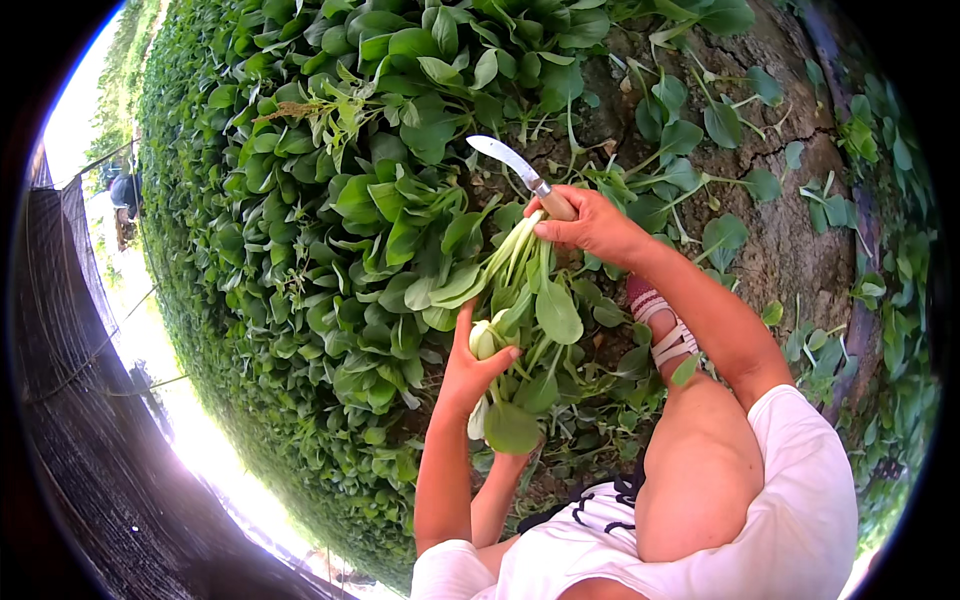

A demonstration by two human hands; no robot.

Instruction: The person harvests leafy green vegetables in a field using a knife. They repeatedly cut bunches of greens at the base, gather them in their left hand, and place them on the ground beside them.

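My right hand (pixel 596 225) grips a knife by its wooden handle (pixel 557 204). The curved steel blade (pixel 504 159) points up and to the left, over the leaves. Pale stalks of leafy greens (pixel 517 244) reach up to the fingers of that same hand, and their leaves hang below it. My left hand (pixel 469 367) is closed around a pale green head of bok choy (pixel 484 339), thumb in front and fingers partly hidden behind it. More bok choy leaves (pixel 513 427) hang just under the left hand.
A dense bed of bok choy (pixel 330 202) stretches left and ahead. Cut leaves (pixel 724 124) litter the cracked soil (pixel 780 277) at right. My sandalled foot (pixel 664 326) stands near the right forearm. Dark netting (pixel 82 420) hangs at far left.
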